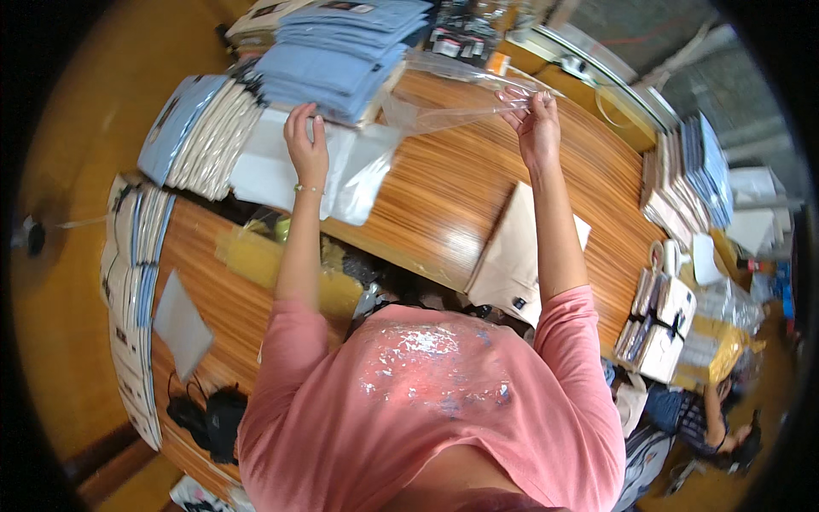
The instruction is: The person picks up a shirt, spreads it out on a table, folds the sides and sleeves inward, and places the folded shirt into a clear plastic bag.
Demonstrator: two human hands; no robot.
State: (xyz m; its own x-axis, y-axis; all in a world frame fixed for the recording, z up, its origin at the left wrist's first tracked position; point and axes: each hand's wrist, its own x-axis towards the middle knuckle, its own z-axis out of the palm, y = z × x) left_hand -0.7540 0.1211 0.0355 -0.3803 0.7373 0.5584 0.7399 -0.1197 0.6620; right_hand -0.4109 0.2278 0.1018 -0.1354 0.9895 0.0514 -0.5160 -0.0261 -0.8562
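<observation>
Clear and glossy, the bag (431, 117) stretches right of the blue stack (328, 72), pinched in your right hand (537, 128); your left hand (307, 154), fingers parted, sits just before that stack, whose dark label (350, 7) is unreadable.

The main table (461, 188) lies before the person. The far stack (333, 55) stands on its far left part, with the left stack (200, 132) beside it and the sleeves (256, 171) in front. The left hand (307, 147) is over the sleeves; the right hand (539, 128), farther right, holds film (452, 107) that extends leftward toward the far stack. The garment (503, 264) lies at the near edge, partly beneath the right forearm. At the right stand the right stack (687, 179) and, nearer, the bundle (655, 320). On the left table (200, 256), packs (132, 299) line the outer edge; the sheet (181, 328) lies inward.
</observation>
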